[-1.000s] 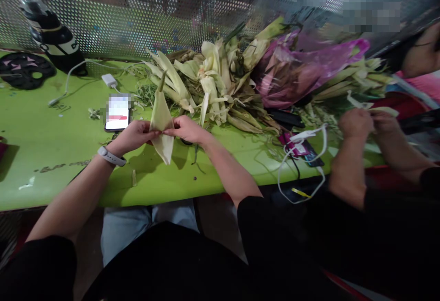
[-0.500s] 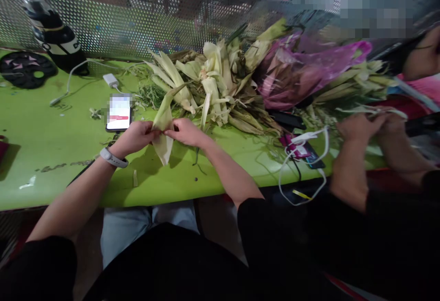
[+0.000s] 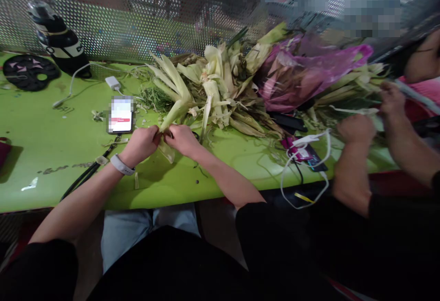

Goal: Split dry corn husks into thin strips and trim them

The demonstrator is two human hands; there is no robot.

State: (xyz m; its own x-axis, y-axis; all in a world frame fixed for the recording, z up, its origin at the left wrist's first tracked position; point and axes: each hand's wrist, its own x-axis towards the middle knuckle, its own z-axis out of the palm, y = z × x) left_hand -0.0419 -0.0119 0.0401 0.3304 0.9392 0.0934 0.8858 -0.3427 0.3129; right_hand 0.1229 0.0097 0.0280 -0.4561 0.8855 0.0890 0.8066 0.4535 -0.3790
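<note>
A pale green corn husk (image 3: 171, 117) is pinched between my two hands over the green table (image 3: 178, 179). My left hand (image 3: 142, 143), with a light band on its wrist, is closed on the husk's left side. My right hand (image 3: 182, 139) grips it from the right, knuckles up, close beside the left. The husk's upper part reaches the heap of corn husks (image 3: 215, 92) just beyond, and its lower tip pokes out below my fingers. The fingertips themselves are mostly hidden.
Left of the heap are a phone (image 3: 120, 115), a white charger (image 3: 112, 83) and a dark bottle (image 3: 63, 44). A pink plastic bag (image 3: 292, 81) stands right of the heap. White cables (image 3: 283, 179) hang over the front edge. A co-worker's hands (image 3: 357, 129) work at the right.
My hands have turned knuckles-up and closed more tightly around the husk, which is now bunched narrower. The co-worker's hands have moved apart.
</note>
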